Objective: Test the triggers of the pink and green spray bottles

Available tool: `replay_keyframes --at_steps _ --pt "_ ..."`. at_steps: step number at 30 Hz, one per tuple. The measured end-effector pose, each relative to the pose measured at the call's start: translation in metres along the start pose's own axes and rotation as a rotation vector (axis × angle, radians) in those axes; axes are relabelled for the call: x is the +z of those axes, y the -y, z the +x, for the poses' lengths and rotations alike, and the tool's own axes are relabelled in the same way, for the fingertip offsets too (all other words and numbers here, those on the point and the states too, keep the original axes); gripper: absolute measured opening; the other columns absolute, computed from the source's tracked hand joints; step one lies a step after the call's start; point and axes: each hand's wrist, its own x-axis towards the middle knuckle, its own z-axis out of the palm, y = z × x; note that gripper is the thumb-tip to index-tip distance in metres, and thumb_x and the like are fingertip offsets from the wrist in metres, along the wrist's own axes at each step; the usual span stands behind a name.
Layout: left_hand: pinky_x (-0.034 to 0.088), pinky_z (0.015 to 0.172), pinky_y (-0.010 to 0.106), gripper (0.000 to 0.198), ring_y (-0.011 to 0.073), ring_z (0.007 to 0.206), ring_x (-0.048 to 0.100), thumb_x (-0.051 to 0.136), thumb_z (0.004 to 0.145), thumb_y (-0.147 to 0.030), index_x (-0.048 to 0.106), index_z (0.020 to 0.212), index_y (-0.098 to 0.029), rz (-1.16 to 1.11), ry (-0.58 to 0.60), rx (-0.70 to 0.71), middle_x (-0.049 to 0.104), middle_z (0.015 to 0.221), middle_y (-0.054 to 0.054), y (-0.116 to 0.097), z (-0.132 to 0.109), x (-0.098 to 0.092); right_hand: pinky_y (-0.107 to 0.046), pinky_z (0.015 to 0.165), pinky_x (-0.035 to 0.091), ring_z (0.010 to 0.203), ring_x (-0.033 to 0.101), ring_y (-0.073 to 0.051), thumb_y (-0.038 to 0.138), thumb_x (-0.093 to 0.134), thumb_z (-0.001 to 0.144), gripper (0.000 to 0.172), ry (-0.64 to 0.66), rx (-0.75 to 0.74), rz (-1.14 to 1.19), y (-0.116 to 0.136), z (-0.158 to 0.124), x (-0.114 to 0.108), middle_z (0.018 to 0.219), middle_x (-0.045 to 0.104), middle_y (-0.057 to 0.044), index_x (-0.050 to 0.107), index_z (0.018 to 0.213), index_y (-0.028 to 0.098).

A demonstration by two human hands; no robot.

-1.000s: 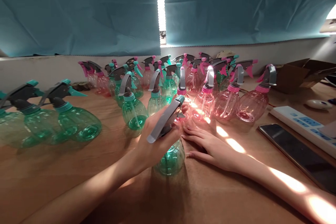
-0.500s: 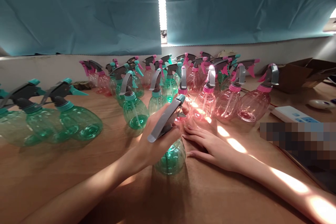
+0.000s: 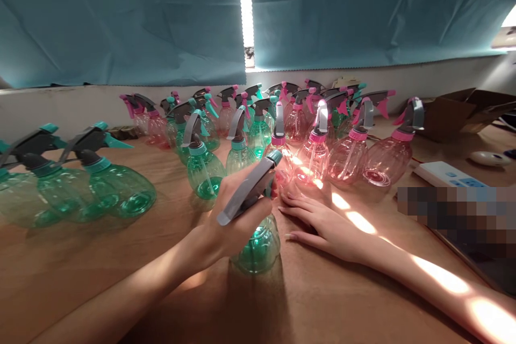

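Observation:
My left hand is wrapped round the neck of a clear green spray bottle with a grey and teal trigger head, its nozzle pointing away from me. The bottle is near the table's middle, its base at or just above the wood. My right hand lies flat on the table to the right of it, fingers stretched out and holding nothing. Just beyond my hands stand a green spray bottle on the left and a pink spray bottle with a bright pink collar on the right.
Several more green bottles stand at the left, and rows of pink and green ones fill the back. A pink bottle ends the front row. At right are a cardboard box, a white device and a computer mouse.
My left hand has shifted slightly left and nearer to me with the green spray bottle, which leans a little more. My right hand stays flat in its place.

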Motion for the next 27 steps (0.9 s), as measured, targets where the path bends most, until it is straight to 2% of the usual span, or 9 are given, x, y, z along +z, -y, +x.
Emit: replay_keyframes --at_steps 5,10,16,21,27 --pt "0.04 0.057 0.029 0.013 0.0174 0.068 0.054 0.054 0.078 -0.019 0.062 0.088 -0.02 0.005 0.013 -0.008 0.053 0.066 -0.001 0.0054 -0.0001 0.0006 -0.052 0.116 0.033 0.143 0.036 -0.032 0.052 0.053 0.096 0.055 0.012 -0.002 0.002 0.0005 0.0009 -0.0008 0.152 0.046 -0.012 0.054 0.141 0.02" --pt "0.039 0.058 0.029 0.015 0.0162 0.066 0.054 0.053 0.08 -0.017 0.059 0.093 -0.021 0.003 -0.003 -0.027 0.054 0.066 -0.002 0.0036 0.0003 0.0042 -0.053 0.117 0.032 0.144 0.034 -0.033 0.052 0.053 0.096 0.058 0.016 -0.007 0.007 -0.0012 0.0009 0.0004 0.153 0.044 -0.013 0.052 0.142 0.018" --pt "0.039 0.057 0.029 0.004 0.0172 0.068 0.055 0.053 0.079 -0.018 0.053 0.08 -0.022 0.011 -0.019 -0.019 0.051 0.063 -0.003 0.0035 0.0013 0.0051 -0.054 0.116 0.034 0.144 0.035 -0.033 0.051 0.054 0.096 0.056 0.008 -0.01 0.013 -0.002 0.0006 0.0002 0.152 0.045 -0.012 0.052 0.142 0.021" --pt "0.035 0.056 0.029 0.005 0.0158 0.066 0.052 0.051 0.08 -0.019 0.048 0.078 -0.022 0.004 -0.009 -0.022 0.048 0.063 -0.004 0.0036 0.0004 0.0055 -0.052 0.116 0.034 0.145 0.034 -0.031 0.052 0.052 0.096 0.054 0.015 -0.009 -0.006 -0.0012 0.0005 -0.0005 0.151 0.047 -0.011 0.053 0.142 0.022" --pt "0.035 0.057 0.03 0.008 0.0155 0.064 0.049 0.051 0.081 -0.02 0.044 0.078 -0.023 -0.006 -0.001 -0.011 0.044 0.063 -0.004 0.0052 0.0007 0.0056 -0.05 0.118 0.031 0.146 0.03 -0.031 0.055 0.048 0.098 0.059 0.046 -0.012 -0.055 0.0005 0.0021 -0.0027 0.153 0.044 -0.014 0.052 0.142 0.016"
